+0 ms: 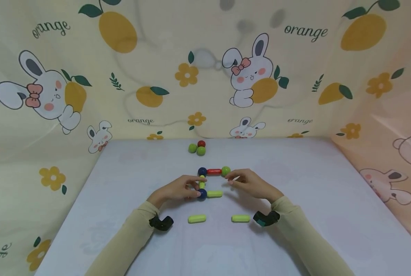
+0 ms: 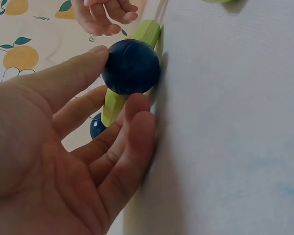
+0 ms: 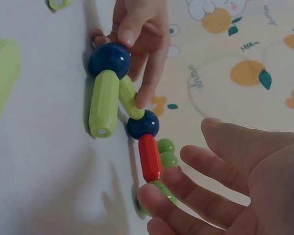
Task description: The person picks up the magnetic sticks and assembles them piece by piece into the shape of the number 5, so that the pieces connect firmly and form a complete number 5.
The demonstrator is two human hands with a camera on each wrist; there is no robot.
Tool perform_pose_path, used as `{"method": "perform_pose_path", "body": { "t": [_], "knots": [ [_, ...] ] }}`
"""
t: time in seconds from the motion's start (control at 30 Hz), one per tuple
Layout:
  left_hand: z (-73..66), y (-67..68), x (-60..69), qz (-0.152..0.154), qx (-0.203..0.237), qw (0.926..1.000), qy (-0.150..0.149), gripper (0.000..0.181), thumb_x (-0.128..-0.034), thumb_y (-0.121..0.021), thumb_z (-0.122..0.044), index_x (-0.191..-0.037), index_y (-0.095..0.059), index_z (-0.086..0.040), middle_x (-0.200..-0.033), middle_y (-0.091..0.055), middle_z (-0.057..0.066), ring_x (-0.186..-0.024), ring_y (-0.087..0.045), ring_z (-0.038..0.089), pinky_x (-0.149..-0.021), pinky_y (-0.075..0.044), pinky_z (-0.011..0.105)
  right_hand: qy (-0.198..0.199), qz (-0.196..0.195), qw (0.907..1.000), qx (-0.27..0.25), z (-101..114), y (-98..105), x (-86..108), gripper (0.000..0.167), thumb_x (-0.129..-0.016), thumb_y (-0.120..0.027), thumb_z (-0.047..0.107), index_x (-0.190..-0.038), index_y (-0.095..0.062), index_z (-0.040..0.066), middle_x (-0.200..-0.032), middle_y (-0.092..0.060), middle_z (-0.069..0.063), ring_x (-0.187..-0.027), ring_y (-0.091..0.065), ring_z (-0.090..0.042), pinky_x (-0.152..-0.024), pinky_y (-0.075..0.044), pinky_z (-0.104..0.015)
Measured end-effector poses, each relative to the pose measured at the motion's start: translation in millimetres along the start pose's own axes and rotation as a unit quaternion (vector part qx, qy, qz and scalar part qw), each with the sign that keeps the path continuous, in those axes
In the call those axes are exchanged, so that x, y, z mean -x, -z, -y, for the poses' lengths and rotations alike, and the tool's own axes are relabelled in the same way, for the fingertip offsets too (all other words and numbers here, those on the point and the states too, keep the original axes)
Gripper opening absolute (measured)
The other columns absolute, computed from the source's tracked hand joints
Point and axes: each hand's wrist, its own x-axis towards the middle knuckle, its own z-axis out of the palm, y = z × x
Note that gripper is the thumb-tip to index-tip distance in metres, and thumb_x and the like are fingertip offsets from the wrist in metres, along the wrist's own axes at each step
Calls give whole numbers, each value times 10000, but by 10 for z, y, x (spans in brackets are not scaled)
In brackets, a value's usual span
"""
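On the white table lies a joined shape of toy balls and rods. Its near blue ball is pinched by my left hand, thumb on one side and fingertips on the other in the left wrist view. A yellow-green rod links it to the far blue ball, and my left index finger lies along that rod. Another yellow-green rod points right from the near ball, its metal end bare. A red rod joins the far ball to a green ball. Beside that green ball my right hand hovers, fingers loose, holding nothing.
Two loose yellow-green rods, a left one and a right one, lie nearer the person. Farther back sit a red ball and two green balls. A printed cloth hangs behind the table.
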Motion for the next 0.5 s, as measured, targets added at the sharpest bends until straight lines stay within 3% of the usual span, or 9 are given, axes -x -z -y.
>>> {"method": "perform_pose_path", "body": {
  "t": [0.17,0.5],
  "knots": [
    [29,-15,3,-30,113,9999,94,494,-983,-657,-139,-1461,-534,-145,-1141,-640,113,-775,-595,143,-703,-519,268,-157,3,9999,-68,41,17,20,312,-1019,-602,184,-1292,-659,43,-1297,-671,-161,-1064,-683,-257,-979,-535,-502],
    [-12,23,19,102,56,9999,64,513,-984,-646,-123,-1479,-509,-126,-1156,-634,129,-810,-584,156,-704,-517,258,9,93,9999,-87,52,90,55,347,-1028,-592,214,-1309,-639,16,-1325,-649,-203,-1114,-679,-296,-989,-528,-521]
  ]
}}
